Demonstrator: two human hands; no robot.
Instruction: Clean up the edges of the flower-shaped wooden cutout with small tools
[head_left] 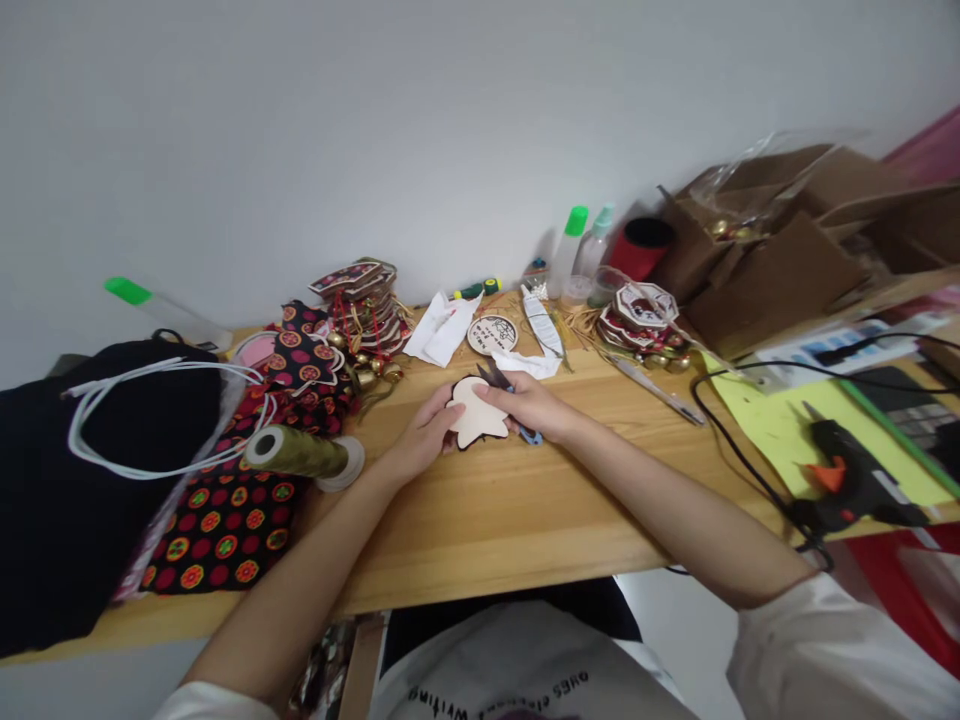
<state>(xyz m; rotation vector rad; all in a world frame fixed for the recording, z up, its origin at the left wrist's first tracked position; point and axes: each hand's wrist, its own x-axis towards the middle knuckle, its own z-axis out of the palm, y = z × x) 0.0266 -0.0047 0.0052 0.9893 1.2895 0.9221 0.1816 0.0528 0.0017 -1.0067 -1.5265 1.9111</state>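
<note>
Above the middle of the table, a pale, wood-like cutout [480,412] with a rounded top and pointed lower corners is held between both hands. A dark edge shows around it, like backing cloth. My left hand [427,430] grips its left side, thumb on the face. My right hand [541,405] pinches its right side with the thumb and also holds scissors [531,437]. Their blue handles stick out below the palm and the dark blades point up and left. The fingers behind the cutout are hidden.
Patterned cloth [225,530] and an olive thread spool [300,452] lie left. Behind are stacked ornaments with bells [364,310], a round wooden disc [493,335] and a white tube [541,320]. A craft knife [656,388], glue gun [847,475] with black cable and cardboard box [772,270] are right.
</note>
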